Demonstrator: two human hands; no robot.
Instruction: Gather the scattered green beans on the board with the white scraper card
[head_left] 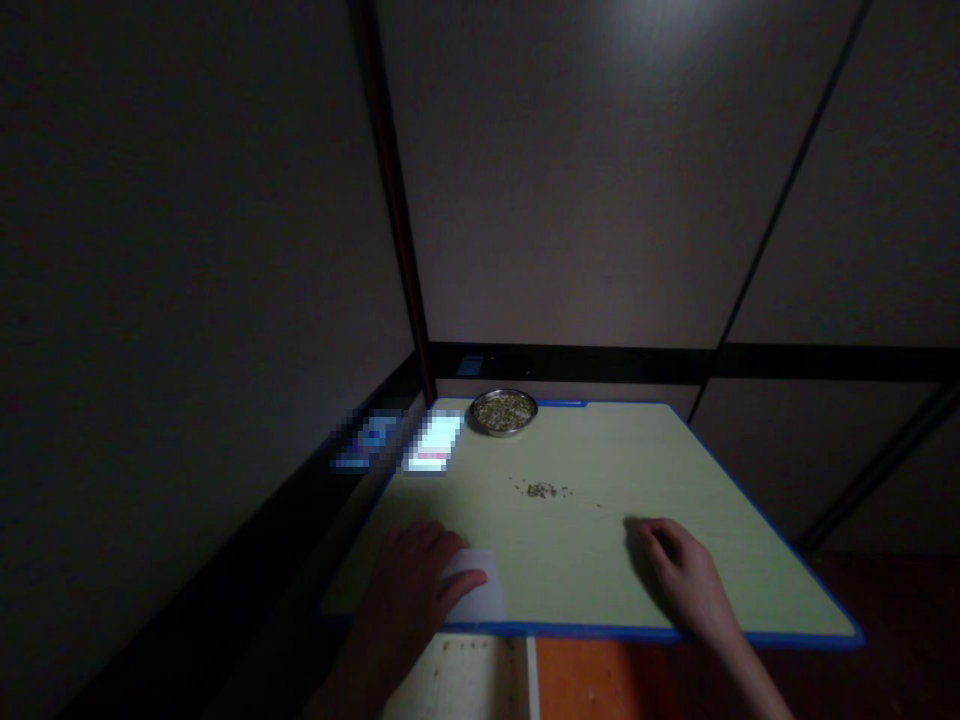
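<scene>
My left hand rests at the table's front left, its thumb apart from the fingers and lying over a white sheet of paper. The sheet lies by the front edge, partly covered by that hand. On the right, my right hand rests on the tabletop with curled fingers and the thumb against the index finger. Anything tiny between those fingertips is hidden. A small pile of seed-like bits lies beyond and between both hands, with a few scattered around it. Farther back stands a round metal bowl holding more greenish-brown bits.
The pale green table has a blue rim. A glowing, blurred-out phone screen is at its left edge. Dark panelled walls stand behind and to the left. Below the front edge show a pale drawer-like compartment and an orange surface.
</scene>
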